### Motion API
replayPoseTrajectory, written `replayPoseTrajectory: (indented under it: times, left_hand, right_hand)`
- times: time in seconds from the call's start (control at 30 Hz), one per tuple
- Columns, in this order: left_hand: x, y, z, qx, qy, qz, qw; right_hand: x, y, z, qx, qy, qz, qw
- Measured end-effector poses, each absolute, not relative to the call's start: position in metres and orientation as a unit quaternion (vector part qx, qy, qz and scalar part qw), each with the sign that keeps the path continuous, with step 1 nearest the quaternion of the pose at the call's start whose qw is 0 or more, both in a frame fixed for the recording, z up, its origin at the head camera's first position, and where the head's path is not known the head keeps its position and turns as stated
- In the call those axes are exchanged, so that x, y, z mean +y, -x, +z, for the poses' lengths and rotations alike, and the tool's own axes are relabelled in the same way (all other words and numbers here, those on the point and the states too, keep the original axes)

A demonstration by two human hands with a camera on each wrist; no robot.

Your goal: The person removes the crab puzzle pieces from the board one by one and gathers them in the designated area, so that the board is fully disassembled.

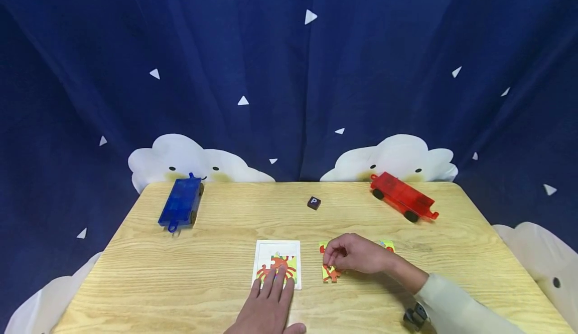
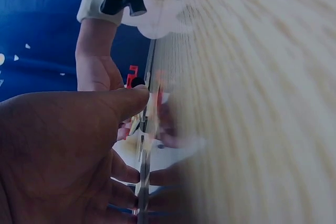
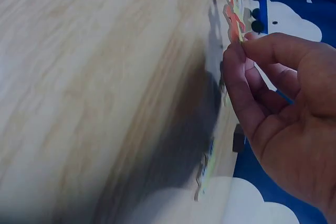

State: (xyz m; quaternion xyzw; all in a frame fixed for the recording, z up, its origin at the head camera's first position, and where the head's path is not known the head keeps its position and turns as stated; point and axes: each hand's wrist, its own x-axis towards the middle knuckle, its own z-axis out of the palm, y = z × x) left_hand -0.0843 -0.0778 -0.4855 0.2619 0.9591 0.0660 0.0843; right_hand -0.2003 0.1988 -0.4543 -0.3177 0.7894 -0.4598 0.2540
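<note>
My left hand (image 1: 266,306) lies palm down with straight fingers, its fingertips resting on jigsaw pieces (image 1: 289,263) inside a white puzzle board (image 1: 265,246). Those pieces show part of a red crab on yellow. To the right of the board, my right hand (image 1: 358,255) pinches a red and yellow puzzle piece (image 3: 234,24) between thumb and fingers. In the right wrist view this piece is held up off the tabletop. Another puzzle piece (image 1: 322,246) shows partly behind the right fingers. Beyond the right wrist lies a yellow piece (image 1: 387,244), partly covered by the arm.
On the wooden table (image 1: 203,279), a blue wheeled toy wagon (image 1: 181,201) stands back left and a red one (image 1: 403,196) back right. Between them sits a small dark cube marked P (image 1: 313,202). A blue curtain (image 1: 271,53) hangs behind the table's far edge.
</note>
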Motion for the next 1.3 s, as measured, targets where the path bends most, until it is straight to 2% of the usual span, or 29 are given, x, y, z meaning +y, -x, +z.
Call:
replayPoseTrajectory:
  times: [0.3, 0.57, 1.07, 1.3]
  left_hand:
    - [-0.0766, 0.0862, -0.4847, 0.96, -0.265, 0.045, 0.083]
    - [-0.0777, 0.0846, -0.4887, 0.961, -0.271, 0.029, 0.044]
    - [-0.0778, 0.084, -0.4895, 0.962, -0.268, 0.03, 0.049]
    - [-0.0781, 0.0839, -0.4894, 0.961, -0.27, 0.027, 0.047]
  right_hand:
    - [0.1948, 0.1981, -0.459, 0.801, 0.314, -0.443, 0.252]
    - [0.1938, 0.1979, -0.4597, 0.804, 0.319, -0.437, 0.247]
    - [0.1954, 0.1984, -0.4623, 0.797, 0.344, -0.434, 0.239]
    - [0.1899, 0.2007, -0.4594, 0.805, 0.362, -0.418, 0.213]
